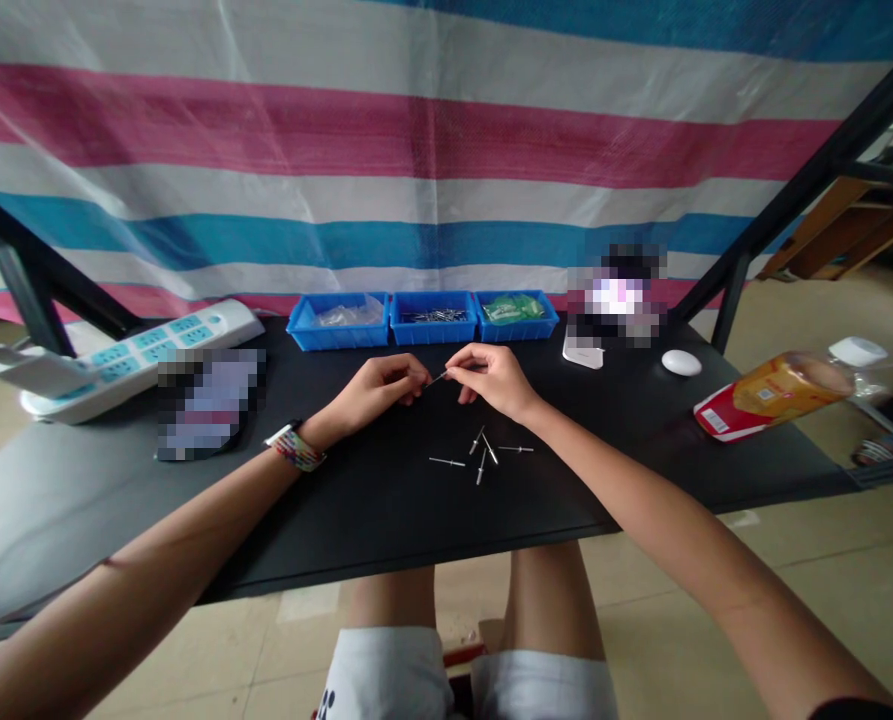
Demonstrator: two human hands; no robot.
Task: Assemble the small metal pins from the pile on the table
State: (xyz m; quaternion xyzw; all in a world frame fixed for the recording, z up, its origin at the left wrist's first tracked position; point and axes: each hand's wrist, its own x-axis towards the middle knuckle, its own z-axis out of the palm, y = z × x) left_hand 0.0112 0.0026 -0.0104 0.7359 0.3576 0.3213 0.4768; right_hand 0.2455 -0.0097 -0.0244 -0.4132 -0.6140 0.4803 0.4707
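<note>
Over the middle of the black table [386, 510], my left hand [380, 390] and my right hand [491, 378] meet, fingers pinched. Between them runs a thin metal rivet [437, 378]; both hands grip it, the left at its near end and the right at its far end. A woven band sits on my left wrist. Several more rivets [483, 455] lie loose on the table just below my right hand.
Three blue bins [423, 318] line the table's back edge, holding clear bags, metal pins and a green bag. A white power strip [138, 355] lies at the left, a white puck [681, 362] and a tilted bottle [783, 390] at the right. A striped tarp hangs behind.
</note>
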